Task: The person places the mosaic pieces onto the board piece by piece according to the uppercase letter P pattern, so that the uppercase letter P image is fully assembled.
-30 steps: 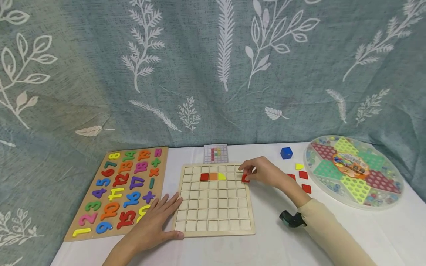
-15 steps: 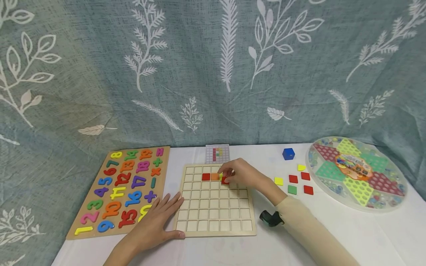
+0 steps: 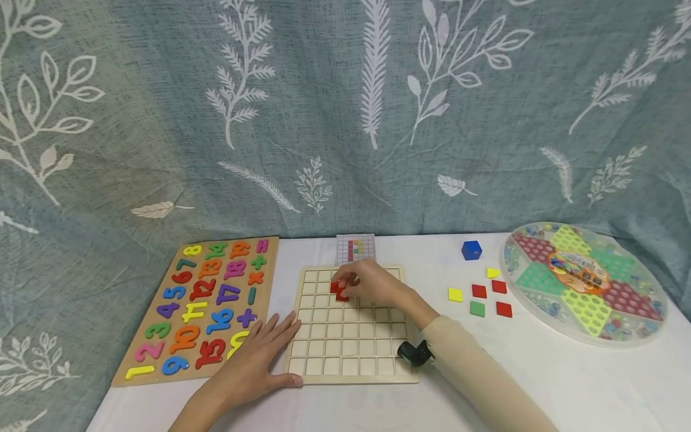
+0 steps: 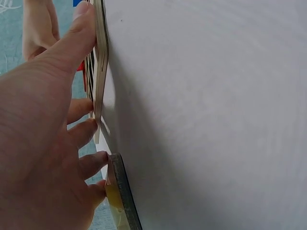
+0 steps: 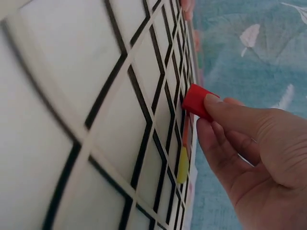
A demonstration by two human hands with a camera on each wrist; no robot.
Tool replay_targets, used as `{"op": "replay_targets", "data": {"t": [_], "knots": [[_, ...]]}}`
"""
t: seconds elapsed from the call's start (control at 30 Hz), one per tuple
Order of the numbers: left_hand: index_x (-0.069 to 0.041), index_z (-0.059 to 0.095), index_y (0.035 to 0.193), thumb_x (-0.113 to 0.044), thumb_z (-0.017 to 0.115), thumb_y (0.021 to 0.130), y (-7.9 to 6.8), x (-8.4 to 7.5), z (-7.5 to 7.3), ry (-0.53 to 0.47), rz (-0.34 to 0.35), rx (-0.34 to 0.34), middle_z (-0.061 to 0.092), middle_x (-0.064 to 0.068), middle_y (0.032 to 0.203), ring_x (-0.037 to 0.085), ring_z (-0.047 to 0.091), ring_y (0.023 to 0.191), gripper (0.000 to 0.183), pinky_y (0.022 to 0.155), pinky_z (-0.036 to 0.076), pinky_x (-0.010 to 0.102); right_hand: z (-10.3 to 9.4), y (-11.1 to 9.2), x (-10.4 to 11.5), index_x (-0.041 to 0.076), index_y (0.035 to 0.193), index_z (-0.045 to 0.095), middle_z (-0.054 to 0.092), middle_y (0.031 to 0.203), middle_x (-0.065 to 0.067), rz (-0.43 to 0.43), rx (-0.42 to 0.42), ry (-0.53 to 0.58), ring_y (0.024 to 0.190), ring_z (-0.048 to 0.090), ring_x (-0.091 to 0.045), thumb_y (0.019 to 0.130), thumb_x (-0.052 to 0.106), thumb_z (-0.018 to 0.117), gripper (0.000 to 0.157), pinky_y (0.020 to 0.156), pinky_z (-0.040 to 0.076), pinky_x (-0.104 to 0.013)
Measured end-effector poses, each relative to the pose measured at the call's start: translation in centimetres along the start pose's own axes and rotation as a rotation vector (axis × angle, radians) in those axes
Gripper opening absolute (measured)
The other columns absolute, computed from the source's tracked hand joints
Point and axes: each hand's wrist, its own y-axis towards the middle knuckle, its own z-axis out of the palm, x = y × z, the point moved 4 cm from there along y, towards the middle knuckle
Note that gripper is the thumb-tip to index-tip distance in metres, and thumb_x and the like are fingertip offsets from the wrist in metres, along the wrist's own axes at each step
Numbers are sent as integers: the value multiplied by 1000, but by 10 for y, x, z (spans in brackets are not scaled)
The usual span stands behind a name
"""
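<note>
My right hand (image 3: pixel 372 282) pinches a small red square tile (image 5: pixel 197 100) between thumb and fingertips, close over the wooden grid board (image 3: pixel 351 348). In the head view that tile overlaps the cell just below a red tile (image 3: pixel 335 285) lying in the grid's second row from the back. An orange tile (image 5: pixel 185 132) and a yellow piece (image 5: pixel 183 165) lie in the same row; my right hand hides them in the head view. My left hand (image 3: pixel 259 363) rests spread at the board's left edge, its thumb at the front corner and its fingers reaching over the number board.
Behind the grid lies a printed pattern card (image 3: pixel 355 249). To the right are a yellow tile (image 3: pixel 455 294), a green tile (image 3: pixel 477 309), several red tiles (image 3: pixel 478 291), a yellow rounded piece (image 3: pixel 492 273), a blue cube (image 3: pixel 472 250) and a round Chinese checkers set (image 3: pixel 583 282). A number board (image 3: pixel 272 255) lies left.
My right hand has carried the red tile leftward from the grid's right edge to beside the placed red tile. Loose tiles on the right came into view. My left hand stays put.
</note>
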Motion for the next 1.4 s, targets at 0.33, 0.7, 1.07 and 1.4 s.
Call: {"op": "replay_targets", "data": {"t": [0.33, 0.7, 1.07, 1.4], "knots": [[-11, 40, 150, -71, 66, 74, -1, 1, 1, -2, 12, -9, 30, 7, 159, 41, 21, 146, 100, 119, 11, 59, 9, 11, 2, 1, 108, 72, 71, 94, -6, -18, -8, 14, 85, 66, -14, 87, 1, 73, 21, 74, 54, -18], [-12, 39, 151, -71, 66, 73, -1, 2, 0, -2, -9, 2, 29, 6, 160, 40, 18, 147, 101, 120, 8, 58, 17, 13, 7, 0, 106, 72, 70, 88, -5, -36, 18, -55, 78, 64, -10, 85, -1, 73, 20, 70, 51, -15], [-11, 40, 151, -70, 66, 74, 1, 1, 2, -15, 13, -16, 30, 8, 159, 41, 19, 146, 100, 119, 8, 58, 17, 12, 8, 0, 106, 72, 71, 89, -6, -38, 16, -84, 79, 65, -13, 86, -1, 73, 20, 70, 52, -16], [-10, 40, 150, -69, 68, 73, 2, 2, 1, -19, 7, -10, 30, 8, 159, 41, 19, 146, 101, 119, 8, 58, 14, 7, 9, 0, 106, 72, 71, 92, -5, -45, 17, -92, 85, 66, -14, 87, -1, 71, 19, 75, 54, -19]]}}
